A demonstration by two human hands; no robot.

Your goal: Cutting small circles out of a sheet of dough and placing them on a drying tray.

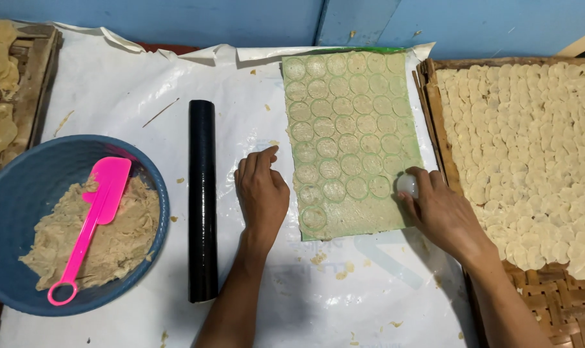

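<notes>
1. Bare white sheet (112, 109) between blue bowl (22, 193) and black roller (202, 200) — open passage.
2. Right of the dough sheet (350, 129) the woven tray (563, 303) of discs blocks — no gap.

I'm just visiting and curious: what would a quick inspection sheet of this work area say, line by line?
Surface: white plastic sheet covering the table, with dough crumbs.
Job's things: rolled dough sheet on green backing, stamped with circles; small round cutter.
Clutter: black rolling pin; blue bowl of dough with a pink spatula.
Grippers: left hand rests on the plastic at the dough's edge; right hand presses the cutter onto the dough.
Cables: nothing seen.
Surroundings: woven tray covered with cut dough rounds; blue wall behind.
</notes>
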